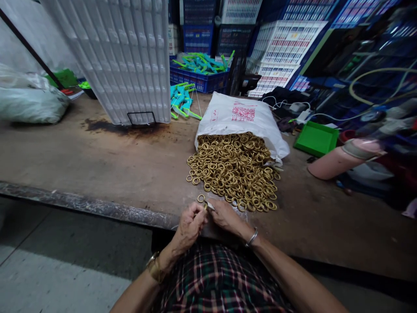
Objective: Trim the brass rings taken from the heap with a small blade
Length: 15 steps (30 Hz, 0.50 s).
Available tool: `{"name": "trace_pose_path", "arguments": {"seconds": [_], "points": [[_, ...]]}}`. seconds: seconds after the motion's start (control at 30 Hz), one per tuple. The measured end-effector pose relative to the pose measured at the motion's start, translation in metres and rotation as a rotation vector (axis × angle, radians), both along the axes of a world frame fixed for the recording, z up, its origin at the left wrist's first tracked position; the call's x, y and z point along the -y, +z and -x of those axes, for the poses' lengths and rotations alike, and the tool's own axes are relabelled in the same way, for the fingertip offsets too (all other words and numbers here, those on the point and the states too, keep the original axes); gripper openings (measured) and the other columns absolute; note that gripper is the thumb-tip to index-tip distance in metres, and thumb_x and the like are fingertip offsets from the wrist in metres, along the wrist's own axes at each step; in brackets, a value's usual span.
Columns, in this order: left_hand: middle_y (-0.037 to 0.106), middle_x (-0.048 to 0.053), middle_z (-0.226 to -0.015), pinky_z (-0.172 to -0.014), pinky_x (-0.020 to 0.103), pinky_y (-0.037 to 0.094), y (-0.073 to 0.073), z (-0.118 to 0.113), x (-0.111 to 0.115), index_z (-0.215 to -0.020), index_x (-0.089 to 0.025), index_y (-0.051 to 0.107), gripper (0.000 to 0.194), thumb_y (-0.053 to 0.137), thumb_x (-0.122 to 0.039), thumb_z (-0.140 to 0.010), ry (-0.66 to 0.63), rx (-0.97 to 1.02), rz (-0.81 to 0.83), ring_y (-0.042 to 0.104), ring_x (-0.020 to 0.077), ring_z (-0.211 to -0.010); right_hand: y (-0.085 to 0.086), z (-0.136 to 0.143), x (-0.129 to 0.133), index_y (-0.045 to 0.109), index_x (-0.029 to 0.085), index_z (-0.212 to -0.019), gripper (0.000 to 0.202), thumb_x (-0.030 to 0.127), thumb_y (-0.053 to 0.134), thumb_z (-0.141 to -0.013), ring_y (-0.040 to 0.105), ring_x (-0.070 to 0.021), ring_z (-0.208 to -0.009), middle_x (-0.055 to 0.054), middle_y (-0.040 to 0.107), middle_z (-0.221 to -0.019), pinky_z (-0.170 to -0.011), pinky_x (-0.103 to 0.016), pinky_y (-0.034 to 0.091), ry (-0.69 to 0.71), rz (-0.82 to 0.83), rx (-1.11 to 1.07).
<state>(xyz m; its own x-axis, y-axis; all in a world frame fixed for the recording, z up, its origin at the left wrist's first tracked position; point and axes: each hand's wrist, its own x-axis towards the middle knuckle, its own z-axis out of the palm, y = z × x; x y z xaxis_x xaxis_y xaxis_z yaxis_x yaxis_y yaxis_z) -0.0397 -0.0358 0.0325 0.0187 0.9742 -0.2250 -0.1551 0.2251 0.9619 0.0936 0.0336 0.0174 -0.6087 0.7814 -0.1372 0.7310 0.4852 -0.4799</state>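
Close to the table's front edge, my left hand (pixel 191 221) pinches a gold-coloured ring (pixel 205 207), mostly covered by the fingertips. My right hand (pixel 225 214) is closed on a small knife (pixel 210 206); only a short pale blade shows, touching or very near the ring. One loose ring (pixel 201 198) lies just beyond my fingers. Behind my hands, a heap of similar rings (pixel 234 174) spills from the mouth of a white sack (pixel 218 113) with red print, lying on its side.
A tall, ribbed translucent bin (pixel 130 65) stands at the back left of the wooden table (pixel 97 165). Turquoise and lime plastic pieces (pixel 184 101) lie beside it. To the right are a green tray (pixel 317 138), a pink cylinder (pixel 342 160) and cables. Stacked crates (pixel 280 48) stand behind.
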Motion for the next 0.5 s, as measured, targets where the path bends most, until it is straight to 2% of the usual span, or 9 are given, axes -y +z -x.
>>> {"name": "trace_pose_path", "arguments": {"seconds": [0.07,0.13,0.2,0.3,0.43,0.5], "points": [[0.047,-0.005,-0.054,-0.038,0.018,0.031,0.008,-0.002,0.006,-0.069,-0.017,0.047,0.035,0.054,-0.051,-0.075,-0.073,0.114,-0.01,0.038,0.0044,-0.04,0.0,0.001,-0.003,0.056,0.017,-0.086,0.019,0.011,0.042,-0.075,0.049,-0.0133,-0.058,-0.003,0.06,-0.068,-0.053,-0.024,0.024,-0.038,-0.036,0.051],[0.049,-0.004,-0.057,-0.037,0.018,0.032,0.012,-0.002,0.01,-0.072,-0.017,0.046,0.033,0.056,-0.05,-0.075,-0.089,0.29,0.033,0.038,0.0044,-0.039,-0.002,0.004,-0.005,0.055,0.017,-0.088,0.017,0.012,0.042,-0.077,0.05,-0.0131,-0.058,-0.003,0.06,-0.068,-0.053,-0.024,0.025,-0.096,-0.065,0.064],[0.052,-0.003,-0.062,-0.037,0.017,0.032,0.011,0.0,0.01,-0.072,-0.018,0.045,0.034,0.058,-0.049,-0.073,-0.032,0.458,0.115,0.04,0.0047,-0.041,-0.005,0.009,-0.006,0.053,0.018,-0.09,0.015,0.015,0.041,-0.081,0.053,-0.0131,-0.06,-0.003,0.061,-0.07,-0.055,-0.024,0.026,-0.172,-0.101,0.033],[0.057,0.0,-0.07,-0.039,0.017,0.033,0.004,0.009,0.008,-0.072,-0.016,0.047,0.032,0.062,-0.044,-0.072,0.082,0.553,0.205,0.045,0.0053,-0.048,-0.008,0.019,-0.007,0.051,0.018,-0.095,0.015,0.023,0.043,-0.084,0.057,-0.0152,-0.068,-0.005,0.063,-0.079,-0.058,-0.024,0.029,-0.241,-0.159,0.001],[0.059,0.001,-0.066,-0.038,0.018,0.033,-0.005,0.022,0.006,-0.072,-0.016,0.049,0.028,0.062,-0.041,-0.07,0.188,0.588,0.24,0.047,0.0069,-0.045,-0.008,0.029,-0.007,0.051,0.019,-0.094,0.014,0.023,0.045,-0.082,0.058,-0.0173,-0.074,-0.006,0.064,-0.088,-0.06,-0.026,0.03,-0.224,-0.184,0.084],[0.058,-0.001,-0.062,-0.038,0.018,0.033,-0.008,0.026,0.006,-0.078,-0.017,0.052,0.024,0.063,-0.037,-0.069,0.209,0.644,0.289,0.047,0.0074,-0.043,-0.007,0.031,-0.007,0.051,0.019,-0.094,0.014,0.02,0.045,-0.081,0.058,-0.017,-0.075,-0.006,0.063,-0.089,-0.06,-0.026,0.03,-0.215,-0.18,0.105]]}}
